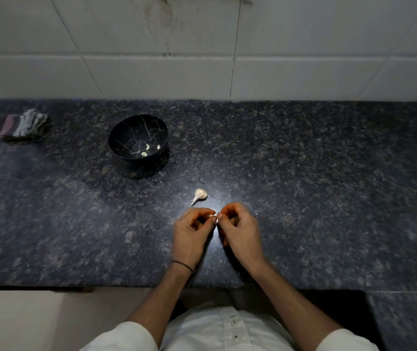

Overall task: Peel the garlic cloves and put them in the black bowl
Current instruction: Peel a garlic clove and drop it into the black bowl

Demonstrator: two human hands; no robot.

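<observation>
The garlic clove [212,217] is getting pinched between both sets of fingertips, left hand [192,231] steadying it and right hand [237,226] picking at the skin, I'd guess. That's happening nearer than the black bowl [126,130], off to its right. The leftover garlic head [199,195] is lying between bowl and hands, handy for the next one. Three peeled cloves [147,147] are sitting in the bowl, and a crumpled cloth [23,124] is lying to its left.
</observation>
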